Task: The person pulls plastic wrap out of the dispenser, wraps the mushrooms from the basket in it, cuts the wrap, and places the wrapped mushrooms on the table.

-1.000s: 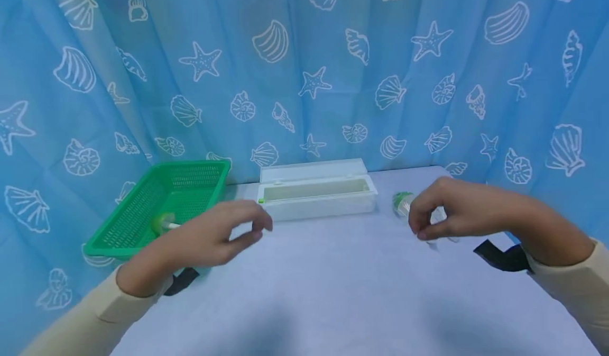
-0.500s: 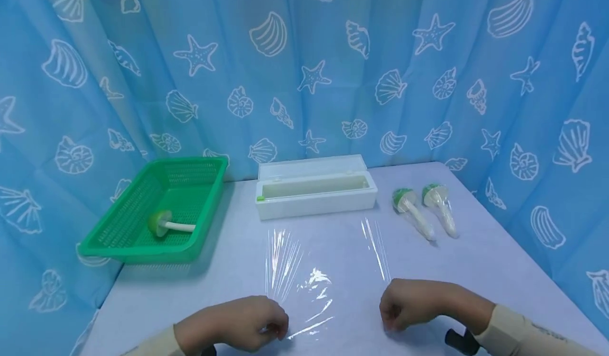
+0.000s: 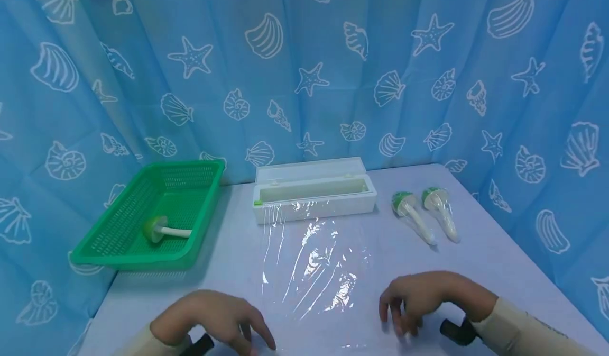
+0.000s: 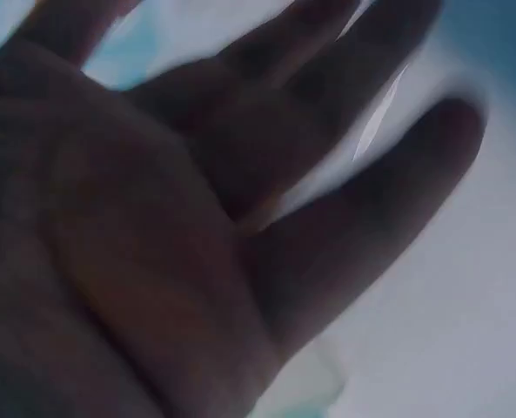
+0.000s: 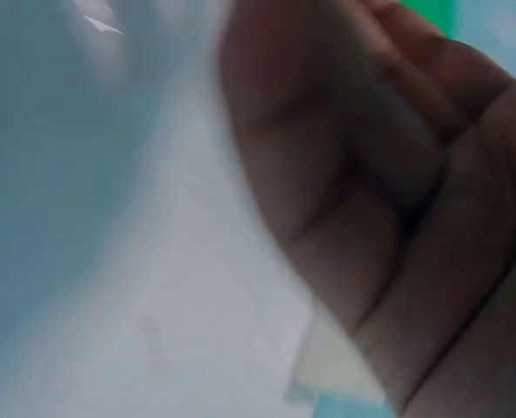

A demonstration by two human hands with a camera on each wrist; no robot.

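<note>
A sheet of clear plastic wrap (image 3: 309, 282) lies over the table, running from the front of the white wrap box (image 3: 314, 208) toward me. My left hand (image 3: 219, 313) is at its near left corner, fingers apart and pointing down; in the left wrist view the fingers (image 4: 371, 226) look spread and nearly straight. By the near right edge hovers my right hand (image 3: 418, 298), fingers loosely bent and nothing visible in them. The right wrist view is blurred, and whether the fingertips touch the film cannot be told.
A green basket (image 3: 209, 224) at left holds a toy mushroom (image 3: 162, 230) with a green cap. Two more mushrooms, one (image 3: 413, 216) beside the other (image 3: 442, 213), lie wrapped in film at right. The box lid (image 3: 309, 170) stands raised. A blue shell-print curtain (image 3: 304, 81) hangs behind.
Both hands came down from above the table toward the near edge, drawing the film out flat from the box. Their fingers have since loosened from the film's edge.
</note>
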